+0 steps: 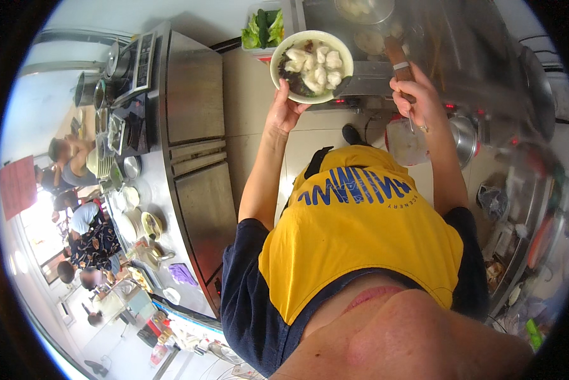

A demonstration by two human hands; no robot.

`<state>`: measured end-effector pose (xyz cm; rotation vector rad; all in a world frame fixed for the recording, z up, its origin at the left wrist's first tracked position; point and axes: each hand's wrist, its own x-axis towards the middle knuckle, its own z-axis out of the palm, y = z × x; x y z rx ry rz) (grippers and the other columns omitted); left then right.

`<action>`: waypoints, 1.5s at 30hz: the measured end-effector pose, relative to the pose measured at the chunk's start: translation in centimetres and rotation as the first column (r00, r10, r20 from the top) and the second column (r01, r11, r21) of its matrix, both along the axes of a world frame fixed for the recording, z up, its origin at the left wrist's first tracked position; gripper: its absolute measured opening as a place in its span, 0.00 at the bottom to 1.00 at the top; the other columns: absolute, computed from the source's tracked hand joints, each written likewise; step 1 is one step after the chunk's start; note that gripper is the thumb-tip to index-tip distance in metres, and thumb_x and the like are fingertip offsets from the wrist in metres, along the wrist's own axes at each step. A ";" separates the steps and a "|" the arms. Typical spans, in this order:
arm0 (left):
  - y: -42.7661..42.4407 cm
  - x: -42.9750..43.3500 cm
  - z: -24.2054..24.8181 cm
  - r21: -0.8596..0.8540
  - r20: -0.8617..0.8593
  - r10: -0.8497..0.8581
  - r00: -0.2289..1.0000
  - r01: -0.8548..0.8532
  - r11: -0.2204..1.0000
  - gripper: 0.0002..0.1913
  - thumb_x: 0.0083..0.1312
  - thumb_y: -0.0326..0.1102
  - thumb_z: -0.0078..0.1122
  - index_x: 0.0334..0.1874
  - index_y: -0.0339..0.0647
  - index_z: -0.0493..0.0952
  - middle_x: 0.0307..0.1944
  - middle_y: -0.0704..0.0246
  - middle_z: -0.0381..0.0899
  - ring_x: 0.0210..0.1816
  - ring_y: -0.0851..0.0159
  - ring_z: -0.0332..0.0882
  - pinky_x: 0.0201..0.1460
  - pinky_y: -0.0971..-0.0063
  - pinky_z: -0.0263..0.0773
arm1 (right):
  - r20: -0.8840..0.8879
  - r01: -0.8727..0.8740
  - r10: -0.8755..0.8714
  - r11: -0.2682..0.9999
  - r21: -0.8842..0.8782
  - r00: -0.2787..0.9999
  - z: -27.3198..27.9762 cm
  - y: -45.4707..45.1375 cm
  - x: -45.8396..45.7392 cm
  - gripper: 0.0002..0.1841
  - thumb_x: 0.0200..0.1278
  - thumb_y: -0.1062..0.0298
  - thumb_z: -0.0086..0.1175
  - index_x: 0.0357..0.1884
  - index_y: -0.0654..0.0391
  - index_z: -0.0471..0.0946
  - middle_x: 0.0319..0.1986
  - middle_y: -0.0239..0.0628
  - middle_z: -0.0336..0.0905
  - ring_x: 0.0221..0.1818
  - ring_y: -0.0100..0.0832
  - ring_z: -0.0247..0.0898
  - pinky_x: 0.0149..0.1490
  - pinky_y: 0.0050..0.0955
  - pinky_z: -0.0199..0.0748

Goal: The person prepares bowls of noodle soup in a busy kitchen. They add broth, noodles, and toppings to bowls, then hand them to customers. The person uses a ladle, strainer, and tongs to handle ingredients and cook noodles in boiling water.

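Observation:
In my left hand (287, 109) is a round, pale bowl (346, 57) of dumplings (320, 69) in dark broth; my thumb lies over its near rim and the fingers are underneath. My right hand (420, 92) is closed around the brown handle (398, 57) of a utensil, whose far end is blurred by steam over the cooking station. Beyond the bowl, near the top edge, a strainer or pan (365, 9) holds pale food. A clear container (265, 28) of lettuce and cucumbers is just behind the bowl.
A steel counter (170, 237) on the left carries stacked plates (131, 224), a half-filled bowl (151, 225), a purple cloth (183, 274) and pots. Several people are beyond it. Below my right arm are a steel pot (462, 137) and a white container (405, 142); steel shelving curves along the right.

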<state>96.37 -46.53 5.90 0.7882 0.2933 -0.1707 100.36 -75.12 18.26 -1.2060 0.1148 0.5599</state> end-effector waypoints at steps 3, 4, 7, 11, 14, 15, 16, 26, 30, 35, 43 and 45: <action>0.7 -0.7 0.6 0.014 -0.001 -0.008 1.000 0.008 1.000 0.34 0.64 0.58 0.48 0.65 0.42 0.56 0.59 0.62 0.68 0.55 0.61 0.73 0.49 0.71 0.79 | 0.002 0.017 -0.017 1.000 0.014 1.000 0.6 -0.3 -0.3 0.12 0.57 0.74 0.49 0.43 0.56 0.63 0.18 0.28 0.62 0.12 0.17 0.57 0.14 0.17 0.51; 0.8 -0.7 0.7 0.011 -0.004 -0.007 1.000 0.007 1.000 0.34 0.64 0.58 0.47 0.65 0.42 0.57 0.59 0.62 0.67 0.55 0.61 0.73 0.49 0.71 0.79 | 0.001 0.022 -0.023 1.000 0.011 1.000 0.9 -0.3 -0.4 0.12 0.57 0.74 0.49 0.42 0.56 0.63 0.18 0.28 0.62 0.12 0.17 0.57 0.14 0.17 0.51; 0.9 -0.9 1.1 -0.057 -0.029 0.020 0.999 -0.022 0.998 0.30 0.65 0.54 0.48 0.64 0.46 0.56 0.56 0.65 0.70 0.50 0.63 0.76 0.40 0.71 0.82 | 0.003 0.025 -0.025 1.000 0.005 1.000 0.7 -0.9 -0.2 0.12 0.57 0.74 0.49 0.42 0.56 0.63 0.18 0.27 0.62 0.12 0.17 0.57 0.14 0.17 0.50; 0.8 -0.9 1.1 -0.070 -0.039 0.042 0.998 -0.045 0.997 0.30 0.65 0.55 0.49 0.63 0.46 0.58 0.56 0.65 0.70 0.51 0.62 0.76 0.40 0.71 0.82 | 0.000 0.047 -0.047 0.999 -0.022 0.999 0.6 -0.7 0.1 0.11 0.57 0.73 0.49 0.42 0.55 0.62 0.19 0.28 0.62 0.12 0.17 0.57 0.13 0.17 0.50; 0.7 -1.0 1.4 -0.081 -0.048 0.040 0.998 -0.044 0.996 0.30 0.65 0.55 0.49 0.64 0.46 0.58 0.56 0.65 0.70 0.51 0.62 0.76 0.41 0.70 0.82 | 0.013 0.009 -0.009 1.000 -0.016 1.000 0.1 -1.1 0.0 0.15 0.58 0.73 0.49 0.47 0.56 0.62 0.21 0.28 0.63 0.13 0.17 0.58 0.14 0.17 0.50; 0.7 -0.9 1.4 -0.089 -0.040 0.024 0.999 -0.027 0.996 0.31 0.65 0.55 0.49 0.64 0.46 0.57 0.57 0.65 0.70 0.52 0.62 0.76 0.42 0.70 0.82 | 0.011 0.009 -0.009 1.000 -0.024 1.000 0.1 -1.1 0.0 0.17 0.58 0.73 0.49 0.49 0.56 0.61 0.22 0.28 0.63 0.13 0.17 0.58 0.14 0.17 0.50; 0.7 -0.8 1.3 -0.097 -0.031 0.006 0.999 -0.009 0.995 0.31 0.65 0.55 0.49 0.64 0.45 0.57 0.57 0.64 0.70 0.52 0.62 0.75 0.42 0.70 0.81 | 0.009 0.011 -0.011 0.999 -0.033 1.000 0.2 -0.8 -0.2 0.19 0.58 0.73 0.49 0.52 0.56 0.60 0.22 0.28 0.63 0.14 0.17 0.58 0.14 0.16 0.51; 0.9 -0.6 1.2 -0.046 0.017 -0.002 1.000 0.003 0.999 0.31 0.66 0.53 0.48 0.66 0.48 0.53 0.61 0.64 0.65 0.56 0.60 0.72 0.45 0.69 0.81 | 0.209 -0.048 0.106 0.963 -0.266 0.972 1.4 2.7 -3.7 0.34 0.63 0.74 0.43 0.70 0.53 0.43 0.29 0.29 0.63 0.16 0.18 0.58 0.18 0.16 0.55; 0.7 -0.5 2.2 0.004 0.082 -0.045 0.996 0.045 0.999 0.34 0.64 0.57 0.48 0.67 0.47 0.54 0.61 0.64 0.64 0.57 0.60 0.71 0.48 0.70 0.79 | 0.349 0.000 0.154 0.915 -0.403 0.925 -1.1 3.8 -6.7 0.36 0.63 0.75 0.44 0.68 0.60 0.37 0.31 0.37 0.67 0.22 0.24 0.63 0.27 0.24 0.64; 0.8 -0.9 2.6 0.042 0.108 -0.065 0.992 0.061 0.997 0.35 0.62 0.59 0.49 0.66 0.47 0.56 0.61 0.64 0.64 0.57 0.60 0.70 0.47 0.71 0.79 | 0.649 0.214 0.212 0.832 -0.512 0.731 -5.1 5.1 -9.0 0.35 0.63 0.78 0.42 0.69 0.54 0.40 0.32 0.33 0.64 0.26 0.25 0.63 0.33 0.23 0.66; 0.8 -1.3 4.6 0.011 0.138 -0.093 0.986 0.092 0.996 0.29 0.65 0.56 0.48 0.63 0.50 0.58 0.59 0.67 0.67 0.53 0.58 0.74 0.46 0.65 0.80 | 0.680 0.287 0.187 0.804 -0.521 0.709 -5.2 6.6 -10.6 0.36 0.59 0.79 0.44 0.68 0.57 0.42 0.34 0.38 0.65 0.35 0.30 0.65 0.45 0.28 0.67; 0.7 -1.3 5.1 0.016 0.146 -0.091 0.985 0.090 0.996 0.29 0.65 0.56 0.49 0.63 0.50 0.59 0.59 0.68 0.67 0.52 0.58 0.74 0.46 0.65 0.80 | 0.694 0.299 0.203 0.794 -0.530 0.691 -5.4 6.8 -10.3 0.36 0.59 0.79 0.44 0.68 0.57 0.42 0.35 0.39 0.66 0.36 0.31 0.66 0.45 0.29 0.67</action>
